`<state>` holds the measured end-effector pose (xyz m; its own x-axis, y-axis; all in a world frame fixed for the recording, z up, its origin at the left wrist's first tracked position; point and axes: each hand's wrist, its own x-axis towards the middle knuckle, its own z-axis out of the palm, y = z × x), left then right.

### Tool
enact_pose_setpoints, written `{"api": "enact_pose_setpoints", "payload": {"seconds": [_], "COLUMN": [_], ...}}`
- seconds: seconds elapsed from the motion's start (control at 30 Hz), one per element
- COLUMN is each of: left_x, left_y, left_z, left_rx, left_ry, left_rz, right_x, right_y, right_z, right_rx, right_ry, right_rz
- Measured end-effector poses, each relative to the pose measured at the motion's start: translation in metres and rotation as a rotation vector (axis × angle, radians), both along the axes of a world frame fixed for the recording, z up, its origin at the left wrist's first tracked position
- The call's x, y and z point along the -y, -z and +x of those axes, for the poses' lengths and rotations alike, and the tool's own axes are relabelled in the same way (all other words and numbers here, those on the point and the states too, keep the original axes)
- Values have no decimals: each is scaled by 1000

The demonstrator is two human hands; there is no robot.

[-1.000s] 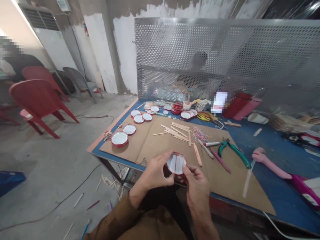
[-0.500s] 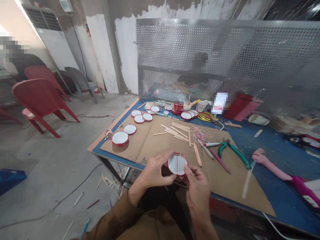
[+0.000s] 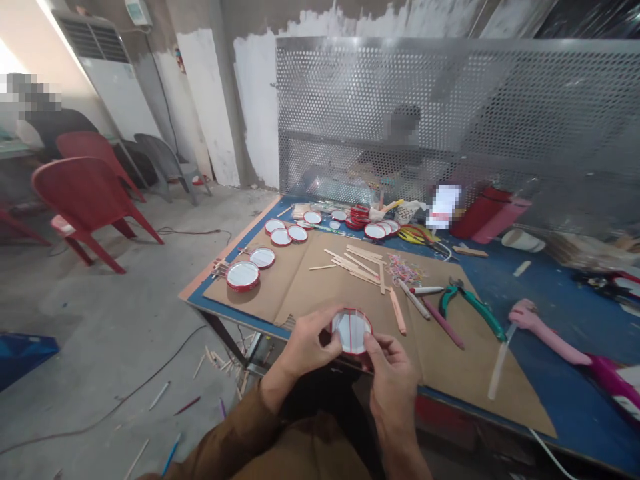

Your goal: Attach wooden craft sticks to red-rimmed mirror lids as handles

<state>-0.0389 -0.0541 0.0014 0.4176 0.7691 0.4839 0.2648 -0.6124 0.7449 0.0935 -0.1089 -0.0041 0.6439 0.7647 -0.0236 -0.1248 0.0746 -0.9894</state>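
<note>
Both hands hold a round red-rimmed lid with a white inner face, just off the table's near edge. Thin lines, one of them red, run across that face. My left hand grips its left side, with the thumb at the lower left rim. My right hand pinches the lower right rim between thumb and fingers, which are partly hidden behind it. Beyond the hands lie loose wooden craft sticks and a pile of small coloured rubber bands. An orange marker-like stick rests to the right.
Cardboard covers part of the blue table. Green-handled pliers, a pink and purple glue gun and pens are at right. More red-rimmed lids stand at left and back. A perforated metal panel rises behind; red chairs stand left.
The left thumb has shifted up onto the lid's lower left rim, and the lid has turned slightly in the hands. The whole view has moved a little.
</note>
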Motion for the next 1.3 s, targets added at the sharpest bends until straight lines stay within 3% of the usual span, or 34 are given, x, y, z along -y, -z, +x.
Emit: {"api": "enact_pose_setpoints", "payload": {"seconds": [0.23,0.3,0.47,0.67,0.9,1.07,1.3], "left_x": [0,0,-3,-6,-9,-6,-5], "left_y": [5,8,9,8,8,7,7], "left_z": [1,1,-1,2,1,-1,-5], "left_rx": [226,285,183,146,134,122,87], "left_ry": [26,4,-43,-90,-77,-48,-22], "left_rz": [-204,-166,-24,-34,-120,-115,-43], "right_x": [-6,-10,-18,-24,-21,-26,-29], "right_y": [2,4,10,3,-1,0,1], "right_z": [0,-1,-6,-12,-3,0,-2], "right_rx": [-188,-172,-52,-12,-33,-139,-114], "right_ry": [34,42,39,-4,-180,-159,-119], "right_rz": [0,-2,-3,-14,-54,-71,-76]}}
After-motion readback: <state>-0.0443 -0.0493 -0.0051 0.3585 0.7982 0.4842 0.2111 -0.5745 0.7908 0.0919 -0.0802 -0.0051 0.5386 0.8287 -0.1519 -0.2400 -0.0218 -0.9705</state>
